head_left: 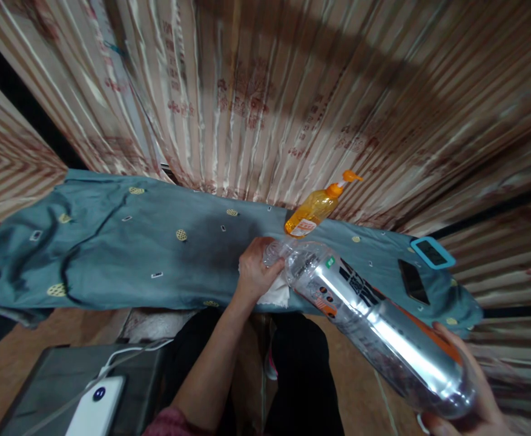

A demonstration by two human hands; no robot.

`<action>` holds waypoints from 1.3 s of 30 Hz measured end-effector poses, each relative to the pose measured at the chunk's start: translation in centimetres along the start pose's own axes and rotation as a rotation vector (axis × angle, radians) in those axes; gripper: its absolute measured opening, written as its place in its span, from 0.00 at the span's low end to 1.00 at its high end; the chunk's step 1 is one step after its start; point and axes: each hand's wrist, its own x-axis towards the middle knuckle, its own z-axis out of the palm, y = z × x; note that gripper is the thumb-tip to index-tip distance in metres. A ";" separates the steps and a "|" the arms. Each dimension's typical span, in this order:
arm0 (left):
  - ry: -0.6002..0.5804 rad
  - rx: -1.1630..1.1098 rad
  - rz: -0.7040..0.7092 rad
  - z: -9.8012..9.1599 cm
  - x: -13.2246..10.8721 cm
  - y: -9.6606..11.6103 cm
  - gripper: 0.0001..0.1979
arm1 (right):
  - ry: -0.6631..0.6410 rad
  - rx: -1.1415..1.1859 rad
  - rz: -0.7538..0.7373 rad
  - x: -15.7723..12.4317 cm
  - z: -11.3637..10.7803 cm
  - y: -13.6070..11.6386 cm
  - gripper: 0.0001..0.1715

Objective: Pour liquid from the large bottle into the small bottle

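A large clear plastic bottle (374,321) with a silver and orange label is held at a slant above the cloth-covered table. My left hand (258,269) is closed round its neck end, with the thumb on top. My right hand (478,381) grips the base at the lower right; part of its fingers is hidden behind the bottle. A white tissue or cloth (277,292) shows just under my left hand; I cannot tell if the hand holds it too. Behind the neck stands an orange pump bottle (313,212) partly filled with yellow-orange liquid.
The narrow table has a teal patterned cloth (111,260). At its right end lie a black phone (413,281) and a blue-framed device (432,252). A white power bank (97,407) with a cable rests on a grey box (42,387) at lower left. A striped curtain (247,121) hangs behind.
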 end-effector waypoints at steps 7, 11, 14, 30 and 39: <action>-0.008 0.009 -0.010 0.1 0.0 -0.2 0.13 | 0.037 0.020 0.069 -0.3 0.5 -1.2 0.66; -0.008 0.025 -0.024 0.1 0.0 -0.2 0.13 | 0.038 0.026 0.077 -0.3 0.5 -1.2 0.65; -0.007 0.012 -0.026 0.2 -0.1 -0.3 0.13 | 0.037 -0.007 0.030 -0.1 0.0 -0.5 0.62; -0.012 0.017 -0.018 0.4 0.0 -0.2 0.14 | 0.022 -0.035 -0.043 0.4 -1.2 1.4 0.62; -0.014 0.014 -0.014 0.4 0.1 -0.3 0.15 | 0.016 -0.087 -0.101 0.9 -2.8 3.9 0.60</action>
